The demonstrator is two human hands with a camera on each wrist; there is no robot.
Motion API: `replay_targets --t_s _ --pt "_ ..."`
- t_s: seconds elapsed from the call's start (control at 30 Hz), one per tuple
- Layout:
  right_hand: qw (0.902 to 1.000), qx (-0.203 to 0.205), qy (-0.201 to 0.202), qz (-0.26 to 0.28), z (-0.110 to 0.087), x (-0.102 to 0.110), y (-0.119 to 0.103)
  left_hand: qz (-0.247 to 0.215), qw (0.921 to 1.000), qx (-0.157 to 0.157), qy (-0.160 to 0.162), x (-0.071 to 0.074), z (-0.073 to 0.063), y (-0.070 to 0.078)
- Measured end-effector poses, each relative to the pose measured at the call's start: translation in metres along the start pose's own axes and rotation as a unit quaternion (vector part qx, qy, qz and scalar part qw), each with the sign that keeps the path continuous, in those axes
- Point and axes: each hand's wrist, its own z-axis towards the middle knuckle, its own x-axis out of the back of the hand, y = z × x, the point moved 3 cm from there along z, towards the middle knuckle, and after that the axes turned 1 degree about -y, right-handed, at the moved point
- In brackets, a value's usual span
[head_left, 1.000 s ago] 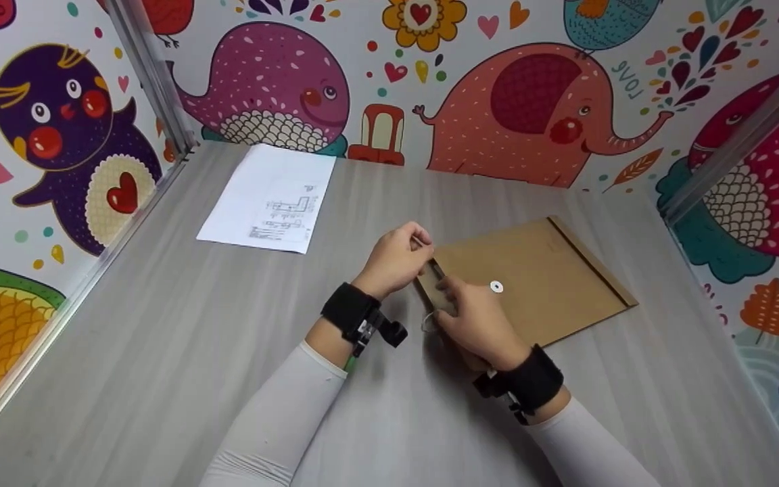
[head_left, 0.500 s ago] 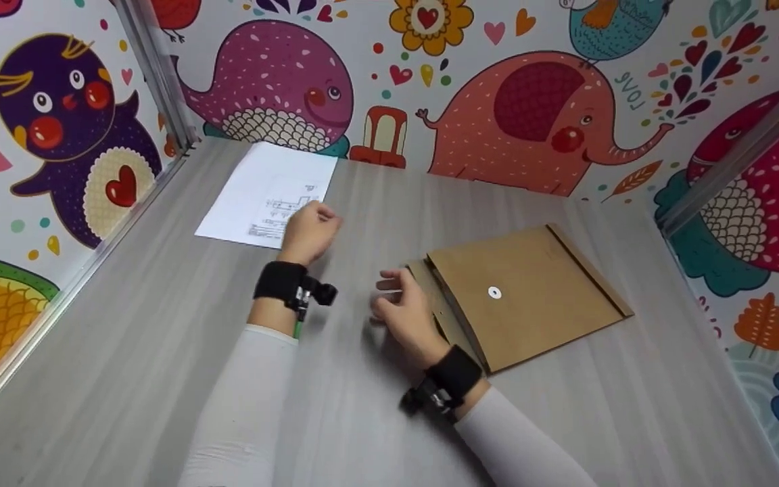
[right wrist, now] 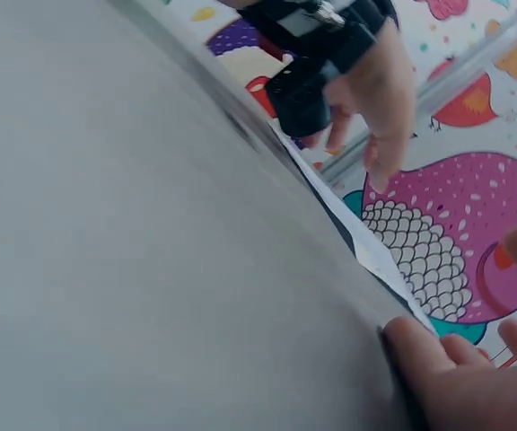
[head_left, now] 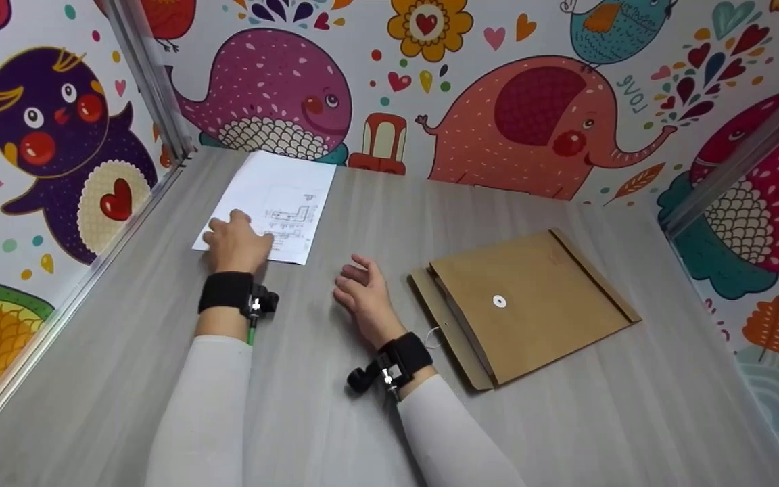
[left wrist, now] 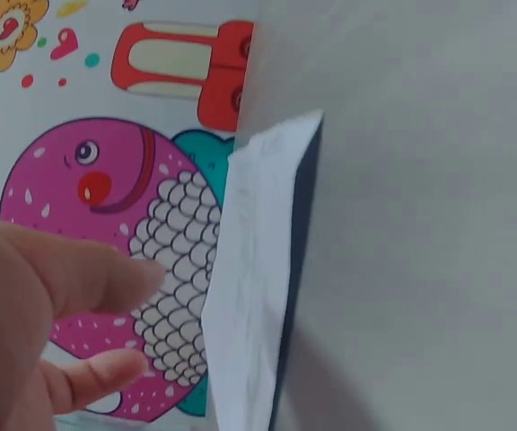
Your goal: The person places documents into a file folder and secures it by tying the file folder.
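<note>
White sheets of paper (head_left: 281, 179) with a printed line drawing lie at the back left of the table. My left hand (head_left: 237, 245) hovers over their near left part with fingers spread; in the left wrist view its thumb and finger stand apart above the paper (left wrist: 254, 269), holding nothing. My right hand (head_left: 366, 297) is held over the table between the paper and a brown kraft document envelope (head_left: 531, 304), its fingers loosely bent and nothing in them. The envelope lies with its flap (head_left: 450, 331) folded out towards the left and a white button on its front.
A thin string (head_left: 434, 337) loops from the envelope's flap edge, close by the right wrist strap (head_left: 404, 358). Cartoon-printed walls (head_left: 376, 81) bound the grey table (head_left: 322, 406) at the back and sides, with metal rails at the corners.
Both hands have left the envelope's flap and moved left. The left hand has reached the paper; the right has stopped short of it. The flap now lies folded out.
</note>
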Motion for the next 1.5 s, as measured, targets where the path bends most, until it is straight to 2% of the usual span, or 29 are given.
replay_targets --t_s 0.07,0.13,0.3,0.4,0.47,0.57,0.7,0.8,0.9,1.0,1.1,1.2,1.3,1.37,1.43,1.5 --pt "0.9996 0.002 -0.017 0.023 0.005 -0.007 0.003 0.007 1.0 0.004 0.0 0.006 0.005 -0.006" --pt "0.9985 0.0 -0.038 0.04 0.01 -0.013 0.006 0.013 0.9998 0.008 -0.014 0.01 0.01 -0.015" --pt "0.9932 -0.025 -0.089 0.07 0.027 -0.029 0.013 0.034 0.9948 0.025 -0.093 0.008 0.018 -0.039" --pt "0.9901 -0.043 -0.111 0.076 0.034 -0.034 0.014 0.048 0.9907 0.029 -0.124 0.01 0.022 -0.041" --pt "0.9884 -0.051 -0.12 0.078 0.038 -0.036 0.013 0.06 0.9898 0.03 -0.126 0.012 0.024 -0.037" --pt "0.9858 -0.06 -0.135 0.078 0.037 -0.035 0.014 0.076 0.9899 0.045 -0.111 0.011 0.024 -0.03" --pt "0.9835 -0.065 -0.15 0.077 0.035 -0.035 0.016 0.104 0.987 0.077 -0.095 0.005 0.022 -0.03" --pt "0.9836 -0.065 -0.149 0.079 0.035 -0.035 0.016 0.106 0.9854 0.093 -0.095 0.006 0.021 -0.031" --pt "0.9851 -0.066 -0.14 0.075 0.035 -0.034 0.015 0.078 0.9865 0.102 -0.101 0.008 0.019 -0.032" --pt "0.986 -0.067 -0.135 0.073 0.036 -0.036 0.014 0.028 0.9897 0.093 -0.104 0.011 0.02 -0.032" --pt "0.9867 -0.064 -0.13 0.073 0.033 -0.034 0.013 -0.039 0.9936 0.06 -0.087 0.012 0.017 -0.027" --pt "0.9888 -0.058 -0.12 0.068 0.033 -0.031 0.011 -0.099 0.9939 0.008 -0.048 0.015 0.015 -0.015" --pt "0.9944 -0.042 -0.093 0.027 0.034 -0.028 0.007 -0.153 0.9877 -0.03 -0.014 0.024 0.012 0.001" --pt "0.9972 -0.01 -0.065 -0.034 0.034 -0.025 -0.002 -0.181 0.9823 -0.049 0.004 0.033 0.008 0.014" --pt "0.9942 0.033 -0.04 -0.095 0.031 -0.023 -0.018 -0.212 0.9748 -0.068 0.018 0.042 0.003 0.027" --pt "0.9873 0.085 -0.023 -0.132 0.024 -0.018 -0.039 -0.241 0.9661 -0.089 0.027 0.052 -0.004 0.038"
